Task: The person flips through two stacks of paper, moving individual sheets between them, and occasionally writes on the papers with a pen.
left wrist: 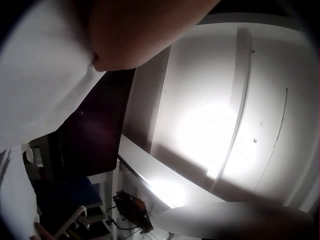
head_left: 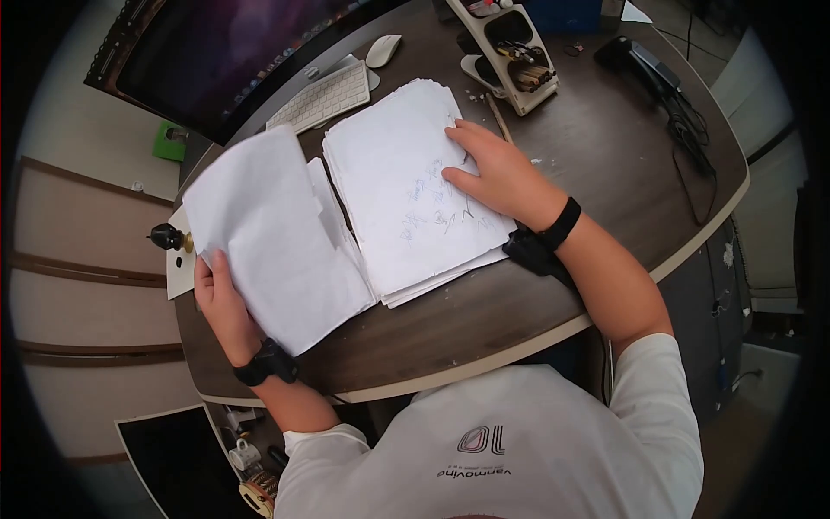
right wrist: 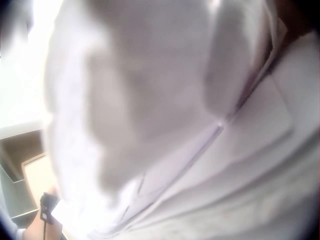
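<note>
In the head view, a white sheet of paper (head_left: 268, 229), lifted and bowed, lies over the left part of an opened paper stack. My left hand (head_left: 226, 303) pinches this sheet at its outer left edge, thumb on top. To the right is the thick stack of papers (head_left: 393, 147) with uneven edges; blue and dark scribbles mark its top page. My right hand (head_left: 501, 173) rests on that page's right side, its fingers spread and relaxed. Blurred white paper (right wrist: 150, 75) fills most of the right wrist view. Part of the left hand (left wrist: 135, 30) crosses the top of the left wrist view.
Behind the papers stand a monitor (head_left: 233, 52), a keyboard (head_left: 324, 97) and a mouse (head_left: 383, 51). A pen organizer (head_left: 519, 60) is at the back. A black corded device (head_left: 644, 69) lies at the right, and a small dark object (head_left: 166, 236) stands at the left edge.
</note>
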A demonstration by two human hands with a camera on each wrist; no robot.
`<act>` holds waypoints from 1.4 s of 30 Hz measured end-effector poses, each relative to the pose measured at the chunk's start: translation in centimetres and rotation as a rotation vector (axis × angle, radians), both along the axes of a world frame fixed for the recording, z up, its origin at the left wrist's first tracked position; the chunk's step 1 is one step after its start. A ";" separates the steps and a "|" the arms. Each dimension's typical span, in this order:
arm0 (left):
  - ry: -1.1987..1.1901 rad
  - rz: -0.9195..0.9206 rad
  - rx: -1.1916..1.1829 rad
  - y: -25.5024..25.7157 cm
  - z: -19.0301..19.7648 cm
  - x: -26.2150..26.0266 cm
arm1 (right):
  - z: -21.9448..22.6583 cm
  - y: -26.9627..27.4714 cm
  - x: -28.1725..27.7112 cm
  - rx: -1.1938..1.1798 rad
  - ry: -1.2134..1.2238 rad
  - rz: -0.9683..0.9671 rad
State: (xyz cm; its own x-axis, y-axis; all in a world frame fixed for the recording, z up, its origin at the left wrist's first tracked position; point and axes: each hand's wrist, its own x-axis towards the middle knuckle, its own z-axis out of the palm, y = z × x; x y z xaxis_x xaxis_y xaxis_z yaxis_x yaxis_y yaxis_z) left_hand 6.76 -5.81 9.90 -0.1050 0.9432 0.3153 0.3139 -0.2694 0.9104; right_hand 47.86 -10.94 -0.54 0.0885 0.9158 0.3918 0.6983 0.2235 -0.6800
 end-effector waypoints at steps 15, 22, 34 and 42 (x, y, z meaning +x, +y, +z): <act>-0.039 -0.311 -0.398 6.9 -9.0 14.5 | -0.1 0.9 0.9 0.045 0.178 0.012; 0.458 -0.115 -0.190 5.4 -8.1 14.4 | 1.1 0.2 0.2 -0.080 0.185 -0.048; 0.896 0.221 -0.222 4.4 -7.4 -4.6 | 0.2 0.6 0.4 -0.025 0.041 -0.037; 0.666 0.162 -0.459 4.0 -8.1 -7.3 | 1.0 0.6 0.1 -0.108 0.075 -0.028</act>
